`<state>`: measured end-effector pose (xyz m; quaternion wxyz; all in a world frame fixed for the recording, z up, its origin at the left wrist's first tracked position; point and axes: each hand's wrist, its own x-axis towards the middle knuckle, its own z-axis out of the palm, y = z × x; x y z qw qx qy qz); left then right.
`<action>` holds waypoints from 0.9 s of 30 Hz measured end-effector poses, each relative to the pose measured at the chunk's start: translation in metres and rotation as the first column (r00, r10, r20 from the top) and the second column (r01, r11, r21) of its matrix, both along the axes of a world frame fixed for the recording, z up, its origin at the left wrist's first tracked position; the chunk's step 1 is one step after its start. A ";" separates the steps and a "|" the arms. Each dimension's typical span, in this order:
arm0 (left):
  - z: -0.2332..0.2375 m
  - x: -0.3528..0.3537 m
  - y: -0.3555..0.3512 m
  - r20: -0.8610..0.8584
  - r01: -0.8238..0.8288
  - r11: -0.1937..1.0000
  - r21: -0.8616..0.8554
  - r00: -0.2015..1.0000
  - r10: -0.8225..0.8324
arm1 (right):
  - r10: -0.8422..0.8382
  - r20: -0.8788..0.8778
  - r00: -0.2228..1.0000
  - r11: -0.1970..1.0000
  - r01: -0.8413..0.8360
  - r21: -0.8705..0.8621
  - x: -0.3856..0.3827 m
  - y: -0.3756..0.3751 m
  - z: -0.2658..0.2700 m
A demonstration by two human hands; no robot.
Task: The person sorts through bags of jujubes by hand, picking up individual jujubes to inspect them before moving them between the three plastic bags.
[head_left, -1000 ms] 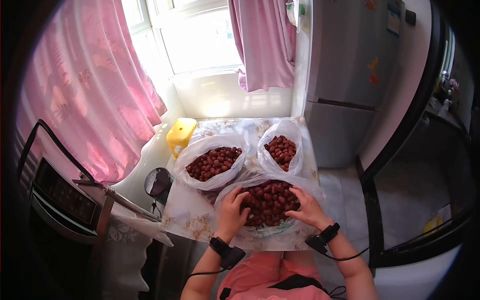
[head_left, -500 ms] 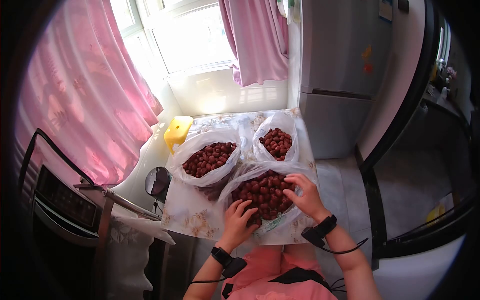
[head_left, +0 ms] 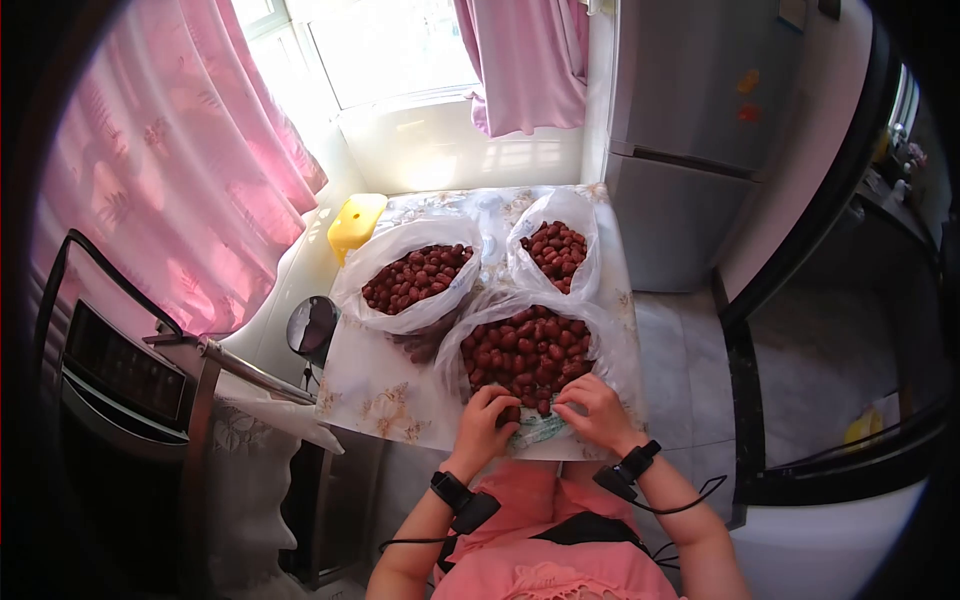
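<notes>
Three clear plastic bags of dark red dates stand open on a table with a flowered cover. My left hand (head_left: 487, 424) is at the near left rim of the front bag (head_left: 607, 345), its fingers curled against the dates (head_left: 525, 350). At the near right rim is my right hand (head_left: 592, 408), thumb and fingers pinched together. What either hand grips is too small or hidden to make out. Behind are the left bag (head_left: 350, 290) and the smaller right bag (head_left: 590, 215), each filled with dates.
The table (head_left: 375, 400) stands below a window. A yellow stool (head_left: 356, 222) is at its back left, and a dark round object (head_left: 312, 325) beside its left edge. A grey refrigerator (head_left: 680, 220) stands behind right, an oven (head_left: 120, 375) at the left.
My right hand has moved from over the dates down to the near rim, and its fingers have closed. My left hand's fingers have curled in. The view has tilted slightly downward.
</notes>
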<state>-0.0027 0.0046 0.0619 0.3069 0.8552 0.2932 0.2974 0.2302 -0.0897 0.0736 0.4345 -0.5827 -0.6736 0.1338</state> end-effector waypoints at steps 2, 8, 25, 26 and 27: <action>-0.004 -0.001 0.000 0.015 -0.020 0.998 -0.053 1.000 0.021 | -0.004 -0.030 1.000 1.000 0.005 0.023 -0.009 0.005 -0.005; -0.005 -0.004 0.000 0.013 -0.022 0.999 -0.048 1.000 0.022 | -0.063 -0.066 0.996 0.993 0.068 0.091 -0.021 0.006 -0.030; -0.014 0.002 -0.005 0.080 -0.056 0.992 -0.109 0.995 0.065 | -0.097 -0.019 0.995 0.987 0.098 0.126 -0.024 0.004 -0.029; -0.013 0.000 -0.004 0.093 -0.037 0.988 -0.147 0.994 0.051 | -0.098 -0.018 0.995 0.987 0.100 0.127 -0.023 0.004 -0.029; -0.011 -0.001 -0.004 0.106 -0.019 0.983 -0.184 0.994 0.039 | -0.098 -0.015 0.995 0.987 0.099 0.124 -0.023 0.004 -0.029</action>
